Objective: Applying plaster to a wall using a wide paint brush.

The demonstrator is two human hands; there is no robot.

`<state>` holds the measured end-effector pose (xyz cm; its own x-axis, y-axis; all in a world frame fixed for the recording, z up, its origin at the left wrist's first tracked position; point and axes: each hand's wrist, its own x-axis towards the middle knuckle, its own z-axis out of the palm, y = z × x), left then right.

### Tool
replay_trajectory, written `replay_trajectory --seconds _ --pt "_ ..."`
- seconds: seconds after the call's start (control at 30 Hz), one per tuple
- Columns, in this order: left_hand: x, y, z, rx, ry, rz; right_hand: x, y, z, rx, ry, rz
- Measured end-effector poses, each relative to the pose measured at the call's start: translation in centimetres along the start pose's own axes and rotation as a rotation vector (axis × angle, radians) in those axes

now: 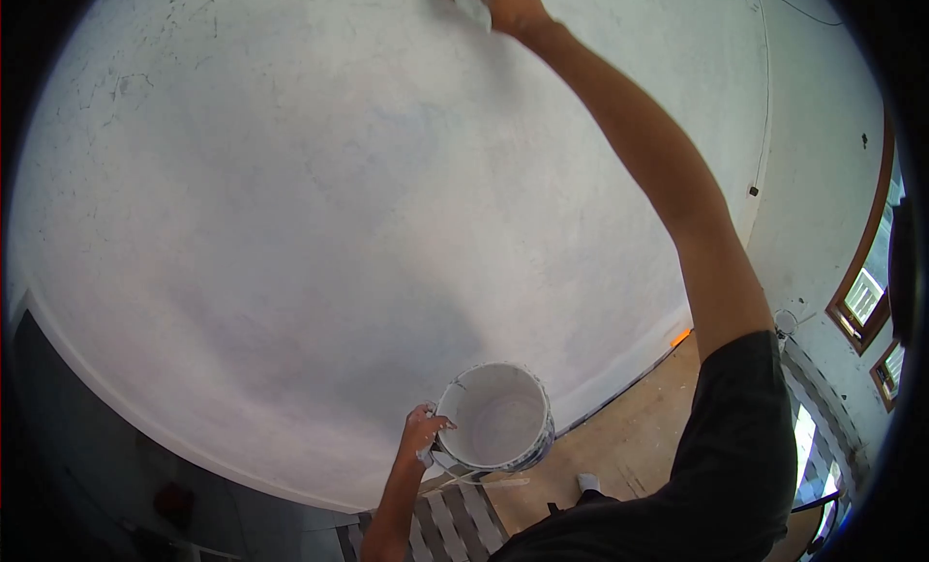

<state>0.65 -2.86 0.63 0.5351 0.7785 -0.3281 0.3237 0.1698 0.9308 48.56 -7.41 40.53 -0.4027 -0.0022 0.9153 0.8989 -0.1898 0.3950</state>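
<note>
My left hand (pixel 424 432), smeared with white, grips the left rim of a white bucket (pixel 544 444) and holds it tilted so that its mouth shows. A whitish film coats the inside of the bucket, and its thin handle hangs down below the rim. High at the top edge of the view, my right hand (pixel 510 3) is closed round a pale, smeared thing (pixel 471 5) at the wall. The frame's edge cuts it off, so its kind cannot be told. Before me spreads a large white wall (pixel 319 214) with grey, patchy areas and dark specks at the upper left.
At the right, a side wall (pixel 818 156) carries a thin cable and wood-framed windows (pixel 861 306). Below are a tan board (pixel 619 436) and a grey patterned floor (pixel 440 528). An orange object (pixel 681 338) lies at the wall's foot. A dark area fills the lower left.
</note>
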Motion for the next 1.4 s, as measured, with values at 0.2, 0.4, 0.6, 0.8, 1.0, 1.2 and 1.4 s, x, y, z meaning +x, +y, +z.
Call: replay_trajectory --seconds 0.2,0.4,0.6,0.8,1.0,1.2,1.4 --pt "0.0 -0.7 -0.3 -0.026 0.015 -0.045 -16.9 -8.4 -2.9 0.061 -0.072 0.133" --pt "-1.1 0.1 0.1 -0.113 0.032 -0.015 -27.8 -14.7 -9.1 0.290 -0.319 0.256" --pt "0.1 -0.8 0.0 -0.064 0.012 -0.037 -21.3 -6.7 -8.7 0.414 -0.595 0.084" --pt "0.0 -2.2 -0.6 -0.067 0.012 -0.028 -0.2 1.2 -4.6 0.235 -0.095 0.004" --pt "-0.1 -3.0 -0.5 -0.027 -0.008 -0.002 -4.2 1.2 -1.1 0.147 -0.129 0.169" --pt "0.0 -3.1 0.2 -0.119 -0.025 -0.024 -22.6 -6.6 -5.7 0.167 -0.271 0.080" --pt "-1.4 -1.6 0.9 -0.252 -0.046 -0.050 -31.0 -14.5 -11.6 0.310 -0.637 0.219"
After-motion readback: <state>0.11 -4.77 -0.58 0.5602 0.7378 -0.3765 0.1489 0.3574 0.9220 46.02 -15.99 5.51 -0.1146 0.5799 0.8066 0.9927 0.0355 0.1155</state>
